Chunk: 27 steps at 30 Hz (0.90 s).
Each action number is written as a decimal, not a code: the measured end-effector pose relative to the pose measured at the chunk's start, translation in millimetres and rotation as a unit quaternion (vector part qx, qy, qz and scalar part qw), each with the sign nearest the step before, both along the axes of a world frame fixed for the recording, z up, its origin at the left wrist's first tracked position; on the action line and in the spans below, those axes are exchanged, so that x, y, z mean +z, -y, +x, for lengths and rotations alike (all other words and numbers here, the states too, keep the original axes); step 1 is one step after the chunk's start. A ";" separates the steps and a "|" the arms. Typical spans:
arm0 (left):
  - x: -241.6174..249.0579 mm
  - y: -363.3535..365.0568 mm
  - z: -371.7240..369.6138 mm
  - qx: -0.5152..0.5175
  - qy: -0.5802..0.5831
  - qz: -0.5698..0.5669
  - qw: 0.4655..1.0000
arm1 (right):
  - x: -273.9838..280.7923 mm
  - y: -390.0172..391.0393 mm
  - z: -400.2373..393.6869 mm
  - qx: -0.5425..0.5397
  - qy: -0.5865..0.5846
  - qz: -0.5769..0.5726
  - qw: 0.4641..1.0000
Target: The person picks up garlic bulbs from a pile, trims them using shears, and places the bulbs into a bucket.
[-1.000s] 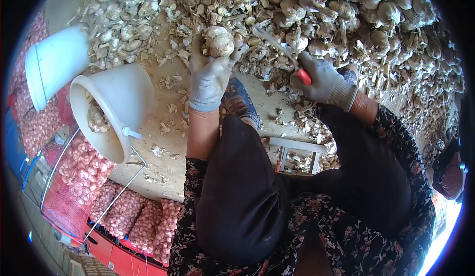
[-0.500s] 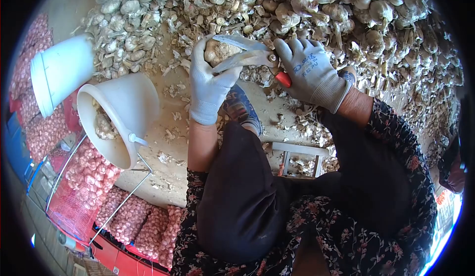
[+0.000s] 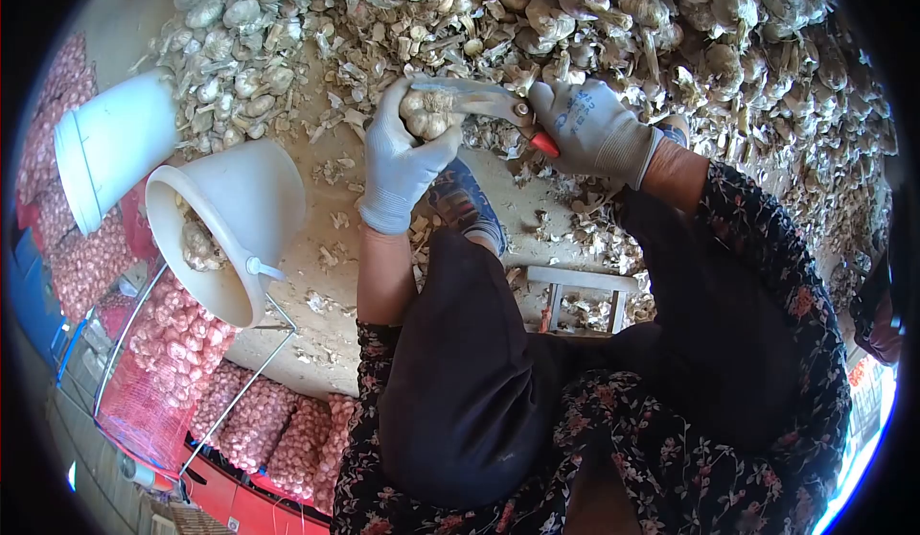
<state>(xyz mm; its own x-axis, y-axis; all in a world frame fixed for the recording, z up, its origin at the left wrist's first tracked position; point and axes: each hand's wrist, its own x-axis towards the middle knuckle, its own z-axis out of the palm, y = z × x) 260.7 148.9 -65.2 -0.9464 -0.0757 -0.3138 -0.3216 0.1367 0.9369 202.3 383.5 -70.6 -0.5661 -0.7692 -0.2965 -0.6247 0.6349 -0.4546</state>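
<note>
My left hand (image 3: 401, 159), in a grey glove, grips a garlic bulb (image 3: 425, 113) above the floor. My right hand (image 3: 589, 130), also gloved, holds red-handled shears (image 3: 489, 102) whose blades lie against the top of that bulb. Both hands hover at the near edge of a big heap of garlic bulbs (image 3: 613, 17) with stalks and husks.
A white bucket (image 3: 235, 228) tilted on its side holds trimmed bulbs at the left; a second white bucket (image 3: 110, 147) lies beyond it. Red mesh sacks of garlic (image 3: 172, 343) stack at the lower left. A small stool frame (image 3: 580, 295) stands by my knees. Husks litter the floor.
A second ago the shears were held away to the right. My right hand brought them over to the bulb, and the blades now close on its top.
</note>
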 end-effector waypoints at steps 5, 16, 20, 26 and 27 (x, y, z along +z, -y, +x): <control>1.8 7.0 18.8 0.125 0.018 0.266 0.956 | -26.4 -28.2 5.7 -0.134 0.096 -0.069 0.984; 145.5 99.5 86.9 0.321 -0.187 -0.212 0.904 | -9.5 -17.6 24.3 -0.140 0.136 -0.121 0.973; 133.1 53.8 61.7 0.211 -0.109 -0.129 0.963 | 46.0 9.2 24.9 -0.023 0.064 -0.197 0.978; 112.4 -5.1 32.2 0.085 -0.079 -0.016 0.993 | 72.1 16.2 11.6 -0.003 -0.135 -0.166 0.977; 110.7 -8.7 32.0 0.083 -0.077 -0.014 0.993 | 70.7 12.7 10.9 -0.005 -0.133 -0.163 0.978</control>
<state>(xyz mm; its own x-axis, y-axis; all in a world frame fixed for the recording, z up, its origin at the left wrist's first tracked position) 292.8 157.6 45.5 -0.9568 -0.2414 -0.1621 -0.1953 0.1203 0.9733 213.2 370.8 0.1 -0.5979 -0.7922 0.1225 -0.7424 0.4896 -0.4572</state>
